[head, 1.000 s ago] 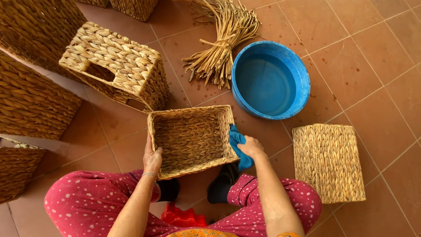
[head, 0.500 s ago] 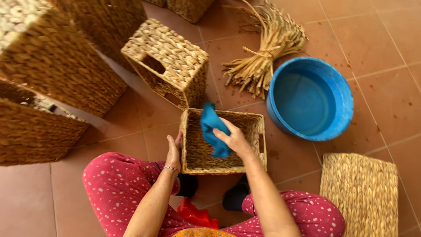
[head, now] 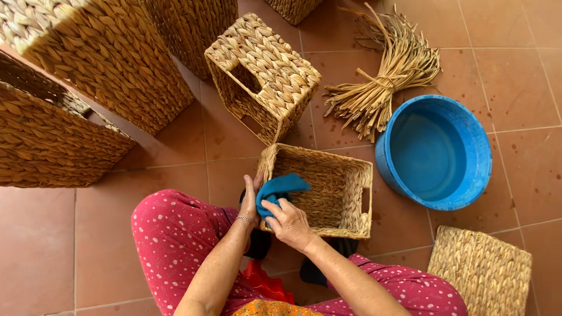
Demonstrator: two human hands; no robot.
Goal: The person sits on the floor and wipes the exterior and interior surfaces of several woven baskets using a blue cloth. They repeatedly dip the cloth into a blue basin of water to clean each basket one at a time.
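Note:
A shallow woven straw basket (head: pixel 342 184) rests open side up on the tiled floor in front of my knees. My right hand (head: pixel 290 221) presses a blue cloth (head: pixel 280 187) against the inside of the basket's near left corner. My left hand (head: pixel 251 199) grips the basket's left rim, steadying it. My legs in red dotted trousers frame the bottom of the view.
A blue plastic basin (head: pixel 436 152) sits to the right. A tied bundle of dry straw (head: pixel 383 82) lies behind it. An upturned woven basket (head: pixel 263 73) stands just beyond, large woven baskets (head: pixel 99 64) at the left, another woven piece (head: pixel 483 272) at lower right.
The cloth moved from the basket's right outer edge into its inside, then to the near left corner. My head view shifted right and closer.

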